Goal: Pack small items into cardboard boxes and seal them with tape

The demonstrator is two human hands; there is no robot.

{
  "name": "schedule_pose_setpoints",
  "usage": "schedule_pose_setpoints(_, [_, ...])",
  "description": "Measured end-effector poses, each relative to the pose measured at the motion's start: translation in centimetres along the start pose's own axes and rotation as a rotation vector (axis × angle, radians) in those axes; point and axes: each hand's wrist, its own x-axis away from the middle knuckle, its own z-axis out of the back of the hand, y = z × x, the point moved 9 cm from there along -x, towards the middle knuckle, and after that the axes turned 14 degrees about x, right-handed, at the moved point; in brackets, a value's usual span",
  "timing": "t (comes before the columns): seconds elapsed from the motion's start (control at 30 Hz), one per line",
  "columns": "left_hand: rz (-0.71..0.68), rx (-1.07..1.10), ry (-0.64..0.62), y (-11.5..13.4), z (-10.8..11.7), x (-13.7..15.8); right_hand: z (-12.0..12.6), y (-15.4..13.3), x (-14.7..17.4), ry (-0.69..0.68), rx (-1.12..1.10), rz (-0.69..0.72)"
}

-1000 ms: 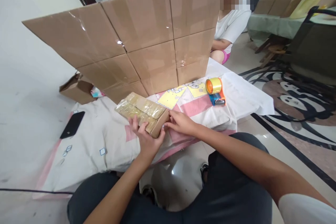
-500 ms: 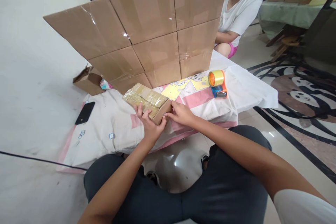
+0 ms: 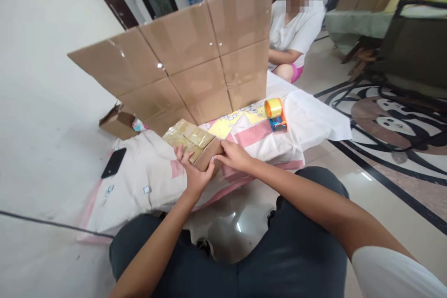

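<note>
A small cardboard box [image 3: 197, 138], its top covered with shiny tape, is tilted between my hands above the cloth-covered table. My left hand [image 3: 196, 171] grips its near side, with fingers over the top and the thumb at the end face. At the right end, my right hand [image 3: 234, 154] pinches the edge of the box with its thumb and fingers. Parts of the fingertips are hidden behind the box. To the right on the cloth stands a tape dispenser [image 3: 276, 114] with a yellow roll, apart from both hands.
A large creased cardboard sheet [image 3: 195, 63] stands upright behind the box. At left lie a black phone [image 3: 113, 163] and an open carton [image 3: 118, 122] by the wall. A person in a white shirt [image 3: 295, 32] sits beyond the sheet. A dark chair [image 3: 412, 51] stands at right.
The view has shifted, so the scene sits slightly lower and further left. The box has turned a little, showing more of its end face. Both hands still hold it.
</note>
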Motion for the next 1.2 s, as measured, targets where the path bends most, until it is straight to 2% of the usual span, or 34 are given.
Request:
schedule_pose_setpoints(0.13, [-0.105,0.057,0.023,3.8,-1.4,-3.5,5.0,1.2,0.7,0.151,-0.012,-0.008])
schedule_pose_setpoints(0.2, [-0.169,0.094,0.026,6.4,-3.2,-6.1,8.9,2.5,1.4,0.3,-0.05,-0.027])
schedule_pose_setpoints(0.27, [-0.217,0.157,0.037,9.4,-5.9,-9.0,13.6,4.4,2.6,0.516,-0.091,-0.067])
schedule_pose_setpoints(0.33, [-0.243,0.248,0.04,12.3,-9.5,-11.7,18.1,7.1,4.6,0.743,-0.103,-0.154])
schedule_pose_setpoints(0.4, [-0.258,0.329,0.004,15.0,-14.3,-13.8,21.7,10.4,6.9,0.916,-0.08,-0.268])
schedule_pose_setpoints(0.5, [-0.279,0.448,-0.108,18.3,-22.7,-15.5,24.7,16.4,10.3,1.067,-0.028,-0.425])
schedule_pose_setpoints(0.57, [-0.285,0.528,-0.222,19.8,-28.6,-15.5,25.1,21.0,12.6,1.126,-0.014,-0.532])
schedule_pose_setpoints(0.63, [-0.248,0.535,-0.353,20.2,-34.0,-15.0,24.2,25.9,14.4,1.132,-0.045,-0.652])
schedule_pose_setpoints(0.73, [-0.099,0.393,-0.526,18.5,-40.0,-13.5,21.2,31.7,15.4,1.025,-0.113,-0.787])
schedule_pose_setpoints(0.8, [-0.017,0.318,-0.578,16.6,-41.8,-12.7,19.2,33.7,15.0,0.955,-0.136,-0.813])
schedule_pose_setpoints(0.93, [0.078,0.225,-0.58,12.9,-42.4,-13.1,16.5,34.6,13.2,0.933,-0.142,-0.847])
schedule_pose_setpoints(1.03, [0.152,0.111,-0.566,10.7,-43.3,-14.9,15.3,34.4,11.7,0.973,-0.145,-0.902])
schedule_pose_setpoints(1.2, [0.213,-0.022,-0.594,8.5,-46.5,-18.5,13.7,34.1,8.9,0.964,-0.189,-0.937])
